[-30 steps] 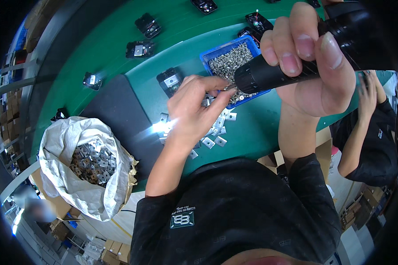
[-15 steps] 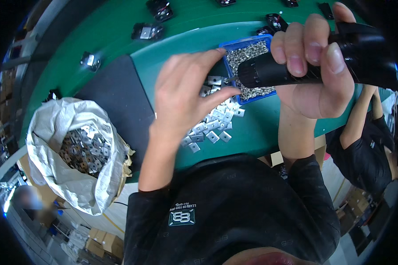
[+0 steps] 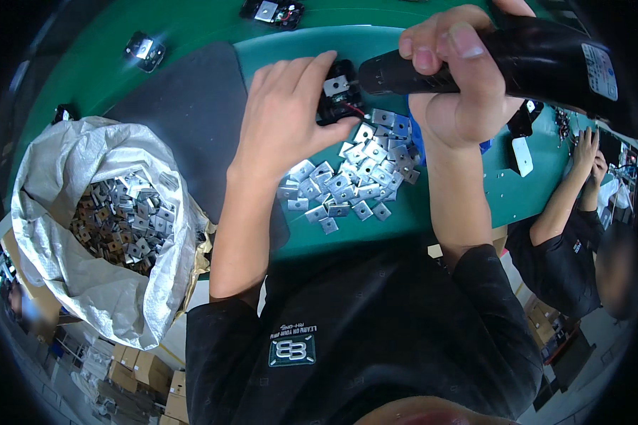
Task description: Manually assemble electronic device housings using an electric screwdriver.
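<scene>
My left hand (image 3: 283, 113) grips a small black plastic casing (image 3: 344, 69) between its thumb and fingers. Inside the casing sit a square metal plate (image 3: 335, 86) with a hole and a red wire. My right hand (image 3: 468, 78) is wrapped round a black electric screwdriver (image 3: 539, 60), held level with its tip pointing left at the plate. Whether the bit touches a screw is too small to tell. Below the casing lies a loose pile of square holed metal plates (image 3: 368, 170). Behind my right forearm, the blue tray (image 3: 416, 131) is mostly hidden.
A white woven sack (image 3: 49, 234) full of metal plates stands at the left, beside a dark mat (image 3: 198, 113). Further casings (image 3: 273, 13) lie along the green far surface. To the right, a co-worker (image 3: 560, 248) works at the same table, near a white-faced part (image 3: 522, 156).
The screwdriver and my right hand have moved left and away from the screw tray, to the casing. My left hand now has the casing in its grip. The view has shifted too.
</scene>
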The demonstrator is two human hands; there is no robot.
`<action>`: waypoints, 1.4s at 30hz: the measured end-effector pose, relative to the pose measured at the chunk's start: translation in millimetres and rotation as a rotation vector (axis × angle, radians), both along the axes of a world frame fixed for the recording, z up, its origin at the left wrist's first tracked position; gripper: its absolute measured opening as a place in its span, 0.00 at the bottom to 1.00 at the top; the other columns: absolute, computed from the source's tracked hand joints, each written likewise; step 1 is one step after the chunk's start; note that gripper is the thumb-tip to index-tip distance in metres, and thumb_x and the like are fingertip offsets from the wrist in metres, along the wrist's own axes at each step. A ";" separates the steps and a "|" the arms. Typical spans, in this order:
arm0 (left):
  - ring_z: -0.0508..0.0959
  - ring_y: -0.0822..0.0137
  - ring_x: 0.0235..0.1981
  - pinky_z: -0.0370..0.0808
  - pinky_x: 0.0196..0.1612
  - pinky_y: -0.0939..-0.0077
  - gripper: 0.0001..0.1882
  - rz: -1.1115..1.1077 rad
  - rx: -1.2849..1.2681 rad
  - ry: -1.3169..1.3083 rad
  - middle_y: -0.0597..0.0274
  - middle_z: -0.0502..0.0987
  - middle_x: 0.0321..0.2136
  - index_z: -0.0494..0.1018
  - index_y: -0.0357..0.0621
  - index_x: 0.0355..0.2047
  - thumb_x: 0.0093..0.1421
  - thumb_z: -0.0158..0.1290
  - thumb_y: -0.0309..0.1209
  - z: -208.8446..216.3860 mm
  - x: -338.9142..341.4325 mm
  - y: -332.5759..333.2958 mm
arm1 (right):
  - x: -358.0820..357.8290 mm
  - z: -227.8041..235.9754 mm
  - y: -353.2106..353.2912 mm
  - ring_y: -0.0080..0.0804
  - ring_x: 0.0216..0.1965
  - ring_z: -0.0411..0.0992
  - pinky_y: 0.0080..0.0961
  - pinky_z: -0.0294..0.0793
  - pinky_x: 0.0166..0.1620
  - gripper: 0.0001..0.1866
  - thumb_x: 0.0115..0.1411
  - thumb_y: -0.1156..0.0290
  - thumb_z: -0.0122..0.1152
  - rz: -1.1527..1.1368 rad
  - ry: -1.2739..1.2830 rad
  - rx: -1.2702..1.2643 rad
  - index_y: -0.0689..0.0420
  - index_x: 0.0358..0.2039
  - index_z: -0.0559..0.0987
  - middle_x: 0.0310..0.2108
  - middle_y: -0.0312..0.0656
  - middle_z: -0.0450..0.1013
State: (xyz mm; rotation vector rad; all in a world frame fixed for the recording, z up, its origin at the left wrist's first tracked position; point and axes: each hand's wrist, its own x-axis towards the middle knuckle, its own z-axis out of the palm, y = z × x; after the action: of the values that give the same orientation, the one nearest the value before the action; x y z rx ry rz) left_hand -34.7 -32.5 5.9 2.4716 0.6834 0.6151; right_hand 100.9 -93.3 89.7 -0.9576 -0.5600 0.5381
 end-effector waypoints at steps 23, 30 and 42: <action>0.73 0.55 0.42 0.65 0.51 0.62 0.39 0.032 -0.046 -0.010 0.57 0.73 0.38 0.72 0.50 0.55 0.38 0.68 0.39 -3.5 4.3 -0.2 | 32.8 -42.7 7.1 0.29 0.21 0.65 0.34 0.72 0.30 0.26 0.57 0.76 0.50 0.241 -0.333 0.298 0.60 0.57 0.61 0.24 0.41 0.67; 0.73 0.55 0.41 0.66 0.50 0.62 0.39 0.028 -0.062 -0.006 0.57 0.73 0.37 0.72 0.51 0.55 0.37 0.67 0.39 -4.3 3.2 0.9 | 33.2 -41.2 5.9 0.29 0.21 0.66 0.34 0.72 0.31 0.27 0.57 0.76 0.50 0.237 -0.361 0.281 0.60 0.58 0.61 0.23 0.41 0.66; 0.74 0.56 0.39 0.66 0.43 0.64 0.36 0.027 -0.056 -0.063 0.58 0.72 0.31 0.75 0.47 0.49 0.35 0.67 0.39 -1.7 7.1 5.4 | 37.4 -47.6 8.5 0.29 0.22 0.65 0.34 0.72 0.32 0.25 0.56 0.80 0.50 0.348 -0.409 0.309 0.54 0.56 0.62 0.24 0.41 0.66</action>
State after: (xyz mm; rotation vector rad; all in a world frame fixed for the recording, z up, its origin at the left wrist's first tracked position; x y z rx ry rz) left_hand -27.6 -27.1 4.2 2.3843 0.7016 0.6714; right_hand 138.3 -84.7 42.1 -0.6763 -1.1576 0.5464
